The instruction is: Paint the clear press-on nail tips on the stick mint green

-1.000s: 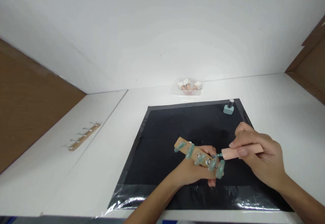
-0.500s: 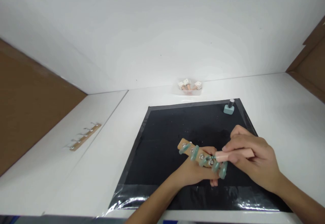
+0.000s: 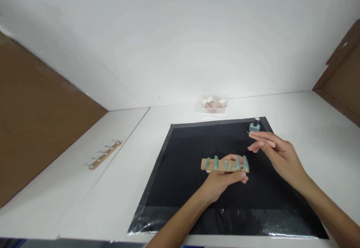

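Observation:
My left hand (image 3: 216, 184) is closed around a wooden nail stand (image 3: 221, 168) and holds it above the black mat. Several teal false nails (image 3: 216, 162) stand in a row along it, with silvery round mounts showing between some of them. My right hand (image 3: 284, 156) is closed on a pink-handled brush (image 3: 264, 139), apart from the stand and to its right. The brush's thin dark tip points left, just in front of a teal nail polish bottle (image 3: 254, 127), which stands upright with its dark cap on.
The black mat (image 3: 180, 188) lies on a white table. Behind it, a clear plastic box (image 3: 218, 110) holds several pink-handled pieces with white block ends. A second wooden stand (image 3: 105, 156) with bare metal stems lies at left. Brown side panels and a white wall enclose the table.
My right hand has drawn the brush away from the nails, up towards the bottle. My left hand has turned the stand from slanting to nearly level, the nails now pointing upward.

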Demonstrator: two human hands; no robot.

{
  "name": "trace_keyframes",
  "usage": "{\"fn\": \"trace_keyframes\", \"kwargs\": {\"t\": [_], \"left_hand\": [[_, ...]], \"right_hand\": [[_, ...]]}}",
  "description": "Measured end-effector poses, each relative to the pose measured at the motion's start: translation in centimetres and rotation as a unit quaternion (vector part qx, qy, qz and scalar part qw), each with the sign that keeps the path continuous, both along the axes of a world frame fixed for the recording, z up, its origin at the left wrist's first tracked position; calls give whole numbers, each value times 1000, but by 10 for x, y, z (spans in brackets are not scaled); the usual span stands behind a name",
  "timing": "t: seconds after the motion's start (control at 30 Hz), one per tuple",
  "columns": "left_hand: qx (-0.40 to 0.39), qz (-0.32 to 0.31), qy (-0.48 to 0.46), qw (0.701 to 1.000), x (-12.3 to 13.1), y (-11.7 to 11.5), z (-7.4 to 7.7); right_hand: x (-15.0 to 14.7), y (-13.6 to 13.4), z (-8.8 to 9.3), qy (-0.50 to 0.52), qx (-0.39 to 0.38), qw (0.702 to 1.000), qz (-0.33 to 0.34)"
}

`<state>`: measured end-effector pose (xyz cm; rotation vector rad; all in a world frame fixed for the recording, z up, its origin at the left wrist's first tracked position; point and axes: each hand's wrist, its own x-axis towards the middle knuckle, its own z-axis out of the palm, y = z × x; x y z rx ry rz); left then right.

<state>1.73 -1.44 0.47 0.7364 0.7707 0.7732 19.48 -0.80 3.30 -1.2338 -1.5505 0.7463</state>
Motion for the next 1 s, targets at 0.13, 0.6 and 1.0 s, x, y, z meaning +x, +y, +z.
{"fn": "trace_keyframes", "kwargs": {"t": [0.13, 0.6, 1.0], "left_hand": [[22, 18, -4, 1000, 0, -4, 3], [66, 10, -23, 998, 15, -54, 15], [94, 16, -77, 992, 10, -107, 1]], "right_hand": [[7, -4, 1, -6, -31, 999, 19], [18, -84, -28, 0, -41, 999, 30], [-7, -128, -23, -67, 66, 994, 54]]}}
